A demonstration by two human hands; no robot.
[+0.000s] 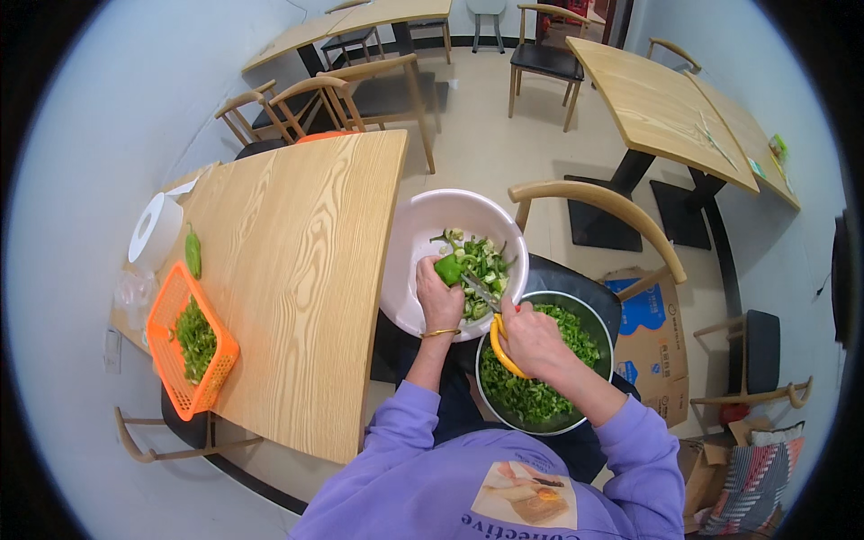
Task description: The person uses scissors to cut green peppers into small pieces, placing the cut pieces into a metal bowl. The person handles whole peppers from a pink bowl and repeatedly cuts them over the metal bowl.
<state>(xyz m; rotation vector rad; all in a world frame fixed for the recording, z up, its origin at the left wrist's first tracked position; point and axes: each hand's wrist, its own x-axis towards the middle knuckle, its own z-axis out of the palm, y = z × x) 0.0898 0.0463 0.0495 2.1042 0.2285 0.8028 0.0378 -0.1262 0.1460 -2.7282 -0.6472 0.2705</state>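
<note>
In my left hand is a green pepper, held over a pale pink plastic basin. My right hand grips scissors with yellow handles; their blades reach up against the pepper. Cut pepper stems and cores lie in the basin beneath. Under my right hand and forearm sits a round metal pot full of chopped green peppers. My hand hides part of that pot's contents.
To the left, a wooden table carries an orange plastic basket with chopped greens, a whole green pepper and a white paper roll. A wooden chair stands ahead right, near flattened cardboard. Another table is beyond.
</note>
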